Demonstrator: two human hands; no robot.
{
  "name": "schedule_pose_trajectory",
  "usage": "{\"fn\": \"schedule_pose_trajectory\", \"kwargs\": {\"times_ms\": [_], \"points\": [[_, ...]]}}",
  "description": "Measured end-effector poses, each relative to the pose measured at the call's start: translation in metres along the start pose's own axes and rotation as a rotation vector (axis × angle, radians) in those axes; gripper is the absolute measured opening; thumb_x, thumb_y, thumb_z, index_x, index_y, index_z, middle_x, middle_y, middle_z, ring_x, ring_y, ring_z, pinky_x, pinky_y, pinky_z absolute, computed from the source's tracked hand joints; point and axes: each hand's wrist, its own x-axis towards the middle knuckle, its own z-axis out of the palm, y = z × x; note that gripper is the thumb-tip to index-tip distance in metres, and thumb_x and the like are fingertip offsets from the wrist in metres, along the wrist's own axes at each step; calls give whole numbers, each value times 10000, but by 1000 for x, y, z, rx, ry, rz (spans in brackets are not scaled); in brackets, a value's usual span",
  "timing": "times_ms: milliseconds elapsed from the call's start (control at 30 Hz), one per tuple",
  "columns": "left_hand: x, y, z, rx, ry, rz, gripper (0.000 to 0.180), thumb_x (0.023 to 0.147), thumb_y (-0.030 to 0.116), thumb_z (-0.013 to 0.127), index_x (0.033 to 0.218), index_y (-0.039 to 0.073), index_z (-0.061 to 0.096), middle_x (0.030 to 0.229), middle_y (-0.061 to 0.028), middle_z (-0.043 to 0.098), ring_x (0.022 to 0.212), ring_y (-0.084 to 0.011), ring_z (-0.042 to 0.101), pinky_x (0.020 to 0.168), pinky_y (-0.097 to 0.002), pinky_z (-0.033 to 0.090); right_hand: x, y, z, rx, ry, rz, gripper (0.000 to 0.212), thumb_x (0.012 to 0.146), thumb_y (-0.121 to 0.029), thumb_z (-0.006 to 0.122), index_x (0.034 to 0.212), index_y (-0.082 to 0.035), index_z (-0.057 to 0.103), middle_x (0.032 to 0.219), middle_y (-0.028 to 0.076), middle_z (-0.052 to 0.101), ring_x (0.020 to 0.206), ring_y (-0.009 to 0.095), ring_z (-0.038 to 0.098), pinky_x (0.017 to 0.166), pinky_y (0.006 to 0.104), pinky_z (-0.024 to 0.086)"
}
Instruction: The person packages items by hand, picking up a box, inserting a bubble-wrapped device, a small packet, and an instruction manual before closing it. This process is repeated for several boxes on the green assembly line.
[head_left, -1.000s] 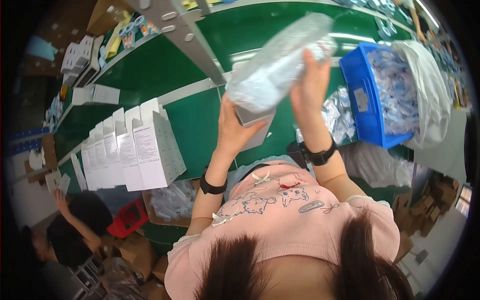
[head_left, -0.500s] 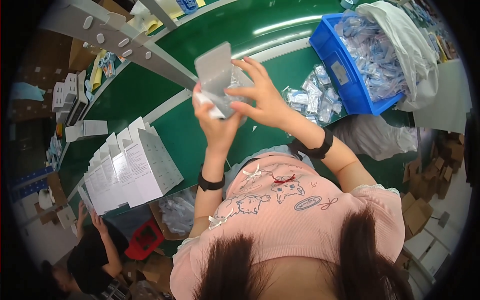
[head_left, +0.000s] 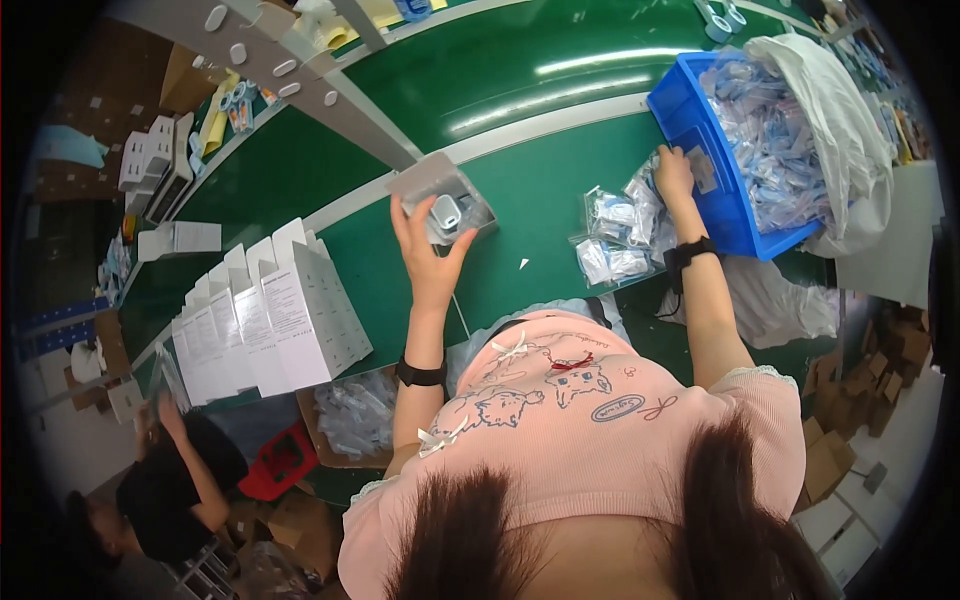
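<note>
My left hand (head_left: pixel 428 250) grips an open white box (head_left: pixel 484 214) standing on the green bench, thumb on its near side and fingers at its left. Inside the box sits a small white rounded device (head_left: pixel 445 211) with a dark face. To the right, my right hand (head_left: pixel 675 175) is closed at the far end of a pile of small clear bags (head_left: pixel 612 215) holding white pieces. Its fingers pinch the edge of one bag (head_left: pixel 648 188); the fingertips are partly hidden.
A blue bin (head_left: pixel 735 180) full of clear bags stands right of the pile, a white sack (head_left: pixel 825 120) draped over it. White boxes (head_left: pixel 265 325) stand in a row at left. A metal post (head_left: pixel 350 125) rises behind. Another person (head_left: pixel 175 480) works at lower left.
The white box has come down from the air onto the bench, its device now visible. My right hand has left the box and moved right to the pile of clear bags.
</note>
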Motion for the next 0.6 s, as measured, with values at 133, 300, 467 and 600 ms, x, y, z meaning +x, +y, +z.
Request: {"fn": "schedule_pose_trajectory", "kwargs": {"times_ms": [133,300,467,600], "points": [[7,3,-8,26,44,-95,262,652,127,732,871,50,610,1232,-249,406,1035,-332,496,872,-372,395,-21,-30,-45,297,293,-288,227,757,-19,561,981,-37,525,997,113,524,851,313,568,764,364,474],[27,12,-15,-50,67,-414,150,626,99,724,708,8,636,1064,-214,566,945,-320,573,805,-351,434,-78,-150,-124,1438,229,-646,236,727,61,612,926,-33,523,872,74,524,817,151,552,690,262,477],[29,-7,-11,64,132,-230,155,622,96,721,712,4,634,1014,-183,598,895,-276,593,714,-308,452,-90,-218,-120,944,136,-1320,247,711,-5,648,924,-48,533,992,114,520,898,207,549,730,329,476],[26,-14,-12,41,169,-209,142,632,95,718,714,14,635,1005,-179,598,870,-231,595,645,-277,458,-88,-224,-109,499,101,-1568,421,681,-135,708,1049,-59,516,1112,153,490,1072,244,478,883,388,402]]}}
